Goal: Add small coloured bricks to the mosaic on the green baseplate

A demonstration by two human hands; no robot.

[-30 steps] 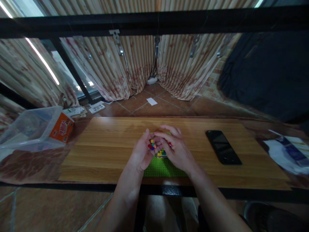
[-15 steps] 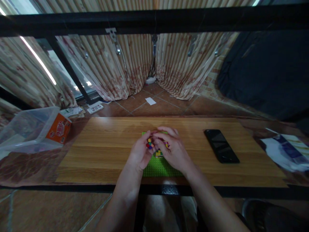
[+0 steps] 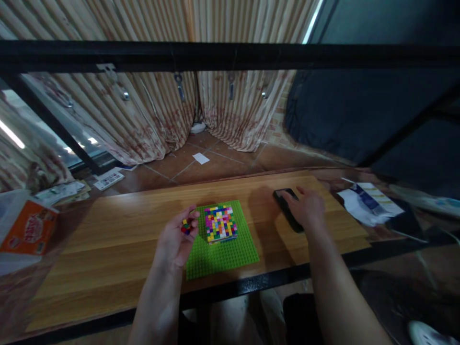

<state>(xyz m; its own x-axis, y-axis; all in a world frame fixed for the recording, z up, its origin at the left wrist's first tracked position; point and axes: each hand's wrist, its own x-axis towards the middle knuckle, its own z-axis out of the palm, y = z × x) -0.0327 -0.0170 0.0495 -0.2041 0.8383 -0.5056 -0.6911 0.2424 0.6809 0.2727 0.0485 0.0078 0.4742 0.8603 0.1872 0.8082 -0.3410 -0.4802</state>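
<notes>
A green baseplate (image 3: pixel 223 251) lies on the wooden table (image 3: pixel 118 239) in front of me. On its far half sits a flat block of small multicoloured bricks (image 3: pixel 220 223). My left hand (image 3: pixel 178 237) hovers just left of the baseplate, its fingers curled round a few small coloured bricks (image 3: pixel 186 226). My right hand (image 3: pixel 305 207) is stretched out to the right and lies flat on a black phone (image 3: pixel 285 211), covering most of it.
An orange carton (image 3: pixel 27 227) and a clear plastic tub stand at the table's left end. White papers (image 3: pixel 366 203) lie at the right end. A black bar (image 3: pixel 230 55) crosses the view overhead. Curtains and tiled floor lie beyond.
My right hand has left the bricks on the baseplate and moved right onto the phone. The brick block is now uncovered. The view has swung to the right.
</notes>
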